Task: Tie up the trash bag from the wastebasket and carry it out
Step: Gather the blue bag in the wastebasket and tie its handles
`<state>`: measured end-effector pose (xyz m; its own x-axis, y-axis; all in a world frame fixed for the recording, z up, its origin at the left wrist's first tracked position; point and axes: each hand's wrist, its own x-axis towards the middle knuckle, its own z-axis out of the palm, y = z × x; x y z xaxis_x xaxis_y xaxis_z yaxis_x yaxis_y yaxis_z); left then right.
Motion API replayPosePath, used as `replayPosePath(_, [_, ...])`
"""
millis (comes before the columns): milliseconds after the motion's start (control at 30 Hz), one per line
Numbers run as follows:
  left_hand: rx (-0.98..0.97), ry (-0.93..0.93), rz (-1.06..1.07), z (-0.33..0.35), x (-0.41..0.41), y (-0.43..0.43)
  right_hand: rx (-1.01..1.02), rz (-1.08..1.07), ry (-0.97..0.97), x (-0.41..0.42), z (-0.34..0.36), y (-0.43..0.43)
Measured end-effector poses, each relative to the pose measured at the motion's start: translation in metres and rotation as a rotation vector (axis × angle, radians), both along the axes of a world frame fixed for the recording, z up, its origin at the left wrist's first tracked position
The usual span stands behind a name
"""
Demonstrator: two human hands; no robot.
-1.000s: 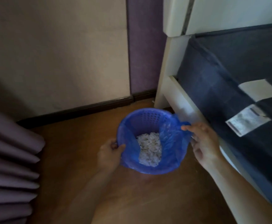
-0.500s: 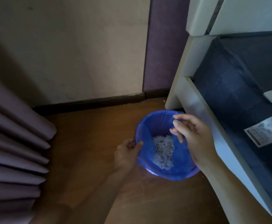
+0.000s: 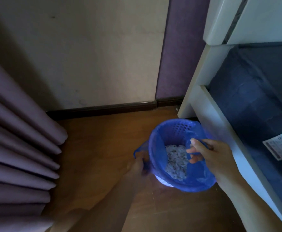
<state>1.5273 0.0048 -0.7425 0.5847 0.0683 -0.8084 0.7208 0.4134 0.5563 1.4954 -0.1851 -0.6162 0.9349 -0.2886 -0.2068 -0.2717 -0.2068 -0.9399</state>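
Thin blue trash bag (image 3: 197, 173) w/ white scraps, edges pinched by left hand (image 3: 137, 164) & right hand (image 3: 210, 153).

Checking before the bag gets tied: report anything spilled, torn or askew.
Nothing spilled or torn shows. The white crumpled paper sits inside the blue plastic trash bag; the round blue perforated wastebasket leans slightly on the wooden floor.

Blue trash bag (image 3: 197, 174), blue perforated wastebasket (image 3: 178, 127), purple pleated curtain (image 3: 16, 139).
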Motion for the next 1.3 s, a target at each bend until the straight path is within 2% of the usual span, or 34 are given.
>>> replayPosePath(33, [0.095, -0.074, -0.001, 0.0, 0.006, 0.002, 0.004, -0.01, -0.021, -0.001, 0.0, -0.002])
replayPosePath(133, [0.546, -0.351, -0.026, 0.013, 0.018, 0.012, 0.002, -0.057, -0.123, 0.001, 0.001, -0.009])
replayPosePath(167, [0.587, -0.444, -0.03, 0.029, 0.02, 0.011, 0.017, -0.091, -0.156, 0.002, 0.002, -0.011])
replayPosePath(233, [0.612, -0.619, -0.049, 0.056, 0.017, 0.011, 0.037, -0.163, -0.21, 0.005, 0.007, -0.014])
replayPosePath(433, [0.572, -0.893, -0.169, 0.109, 0.021, 0.014, 0.064, -0.218, -0.321, 0.01, 0.019, -0.014])
replayPosePath(533, [0.497, -0.972, -0.196, 0.127, 0.023, 0.014, 0.104, -0.167, -0.398, 0.007, 0.026, -0.015])
replayPosePath(667, [0.56, -1.025, -0.222, 0.139, 0.023, 0.009, 0.133, -0.236, -0.411, 0.007, 0.033, -0.018])
replayPosePath(767, [0.722, -0.93, -0.181, 0.136, 0.031, 0.01, 0.02, -0.341, -0.361, 0.011, 0.024, -0.021])
replayPosePath(867, [0.788, -0.848, -0.15, 0.134, 0.04, 0.016, -0.095, -0.298, -0.329, 0.011, 0.022, -0.027])
replayPosePath(967, [0.724, -0.961, -0.252, 0.141, 0.041, 0.019, -0.415, -0.156, -0.33, 0.005, 0.028, -0.032])
replayPosePath(1033, [0.683, -1.047, -0.35, 0.149, 0.038, 0.016, -0.585, -0.062, -0.258, 0.001, 0.027, -0.033])
replayPosePath(1067, [0.689, -1.074, -0.394, 0.153, 0.036, 0.013, -0.575, -0.045, -0.201, -0.001, 0.027, -0.033])
replayPosePath(1133, [0.717, -1.107, -0.432, 0.161, 0.031, 0.007, -0.369, -0.065, -0.155, -0.002, 0.029, -0.031])
replayPosePath(1233, [0.724, -1.179, -0.386, 0.172, 0.025, -0.002, 0.038, -0.155, -0.334, -0.007, 0.047, -0.029])
replayPosePath(1300, [0.699, -1.194, -0.365, 0.177, 0.022, -0.005, 0.148, -0.126, -0.445, -0.008, 0.055, -0.027])
